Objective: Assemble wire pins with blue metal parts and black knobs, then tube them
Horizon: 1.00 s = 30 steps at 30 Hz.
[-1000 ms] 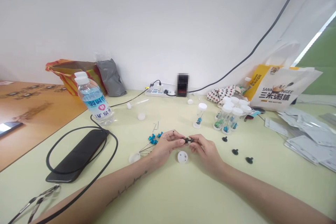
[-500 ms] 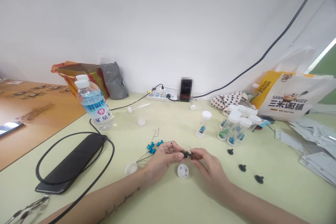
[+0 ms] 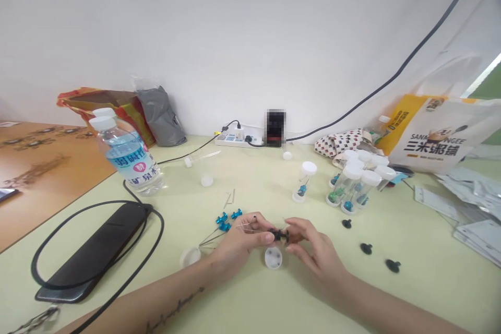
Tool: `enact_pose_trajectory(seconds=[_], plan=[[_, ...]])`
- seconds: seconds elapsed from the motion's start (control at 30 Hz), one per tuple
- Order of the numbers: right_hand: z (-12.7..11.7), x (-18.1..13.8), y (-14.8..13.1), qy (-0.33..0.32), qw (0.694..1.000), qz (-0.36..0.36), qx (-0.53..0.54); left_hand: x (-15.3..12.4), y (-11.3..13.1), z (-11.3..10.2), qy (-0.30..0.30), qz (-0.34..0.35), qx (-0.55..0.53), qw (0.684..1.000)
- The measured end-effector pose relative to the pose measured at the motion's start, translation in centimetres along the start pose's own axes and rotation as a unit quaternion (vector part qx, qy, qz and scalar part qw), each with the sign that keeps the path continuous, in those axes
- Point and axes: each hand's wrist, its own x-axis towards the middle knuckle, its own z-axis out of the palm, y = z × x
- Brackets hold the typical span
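My left hand (image 3: 250, 237) pinches a small black spool-shaped part (image 3: 278, 235) between thumb and fingers. Thin metal rods (image 3: 247, 226) stick out from the same hand, one with a dark tip. Around the part's right end, my right hand (image 3: 313, 245) has its thumb and index finger apart; whether they touch it is hard to see. Just below lies a round white cap (image 3: 273, 258) with small dark spots inside. Several blue metal pieces (image 3: 224, 221) lie beyond my left hand. By its wrist, a white cup-like cap (image 3: 190, 257) holds thin rods.
Clear tubes with white caps (image 3: 353, 171) stand at the right, another tube (image 3: 304, 181) nearer the middle. Black knobbed pieces (image 3: 366, 248) lie right of my hand. At left are a water bottle (image 3: 131, 154), a black power bank-like slab (image 3: 97, 250) and a looped cable (image 3: 37, 250).
My right thumb and index finger have spread farther apart around the black part's end. The left hand keeps its pinch. The whole view has shifted slightly.
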Motion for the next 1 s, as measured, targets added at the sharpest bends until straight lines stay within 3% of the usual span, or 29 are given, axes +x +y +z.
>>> enact_pose_trajectory(seconds=[0.37, 1.0], plan=[[0.08, -0.09, 0.17, 0.019, 0.998, -0.043, -0.048, -0.08, -0.16, 0.12, -0.004, 0.015, 0.004, 1.0], [-0.24, 0.11, -0.44, 0.019, 0.998, -0.03, -0.046, 0.08, -0.1, 0.13, -0.003, 0.005, -0.012, 1.0]])
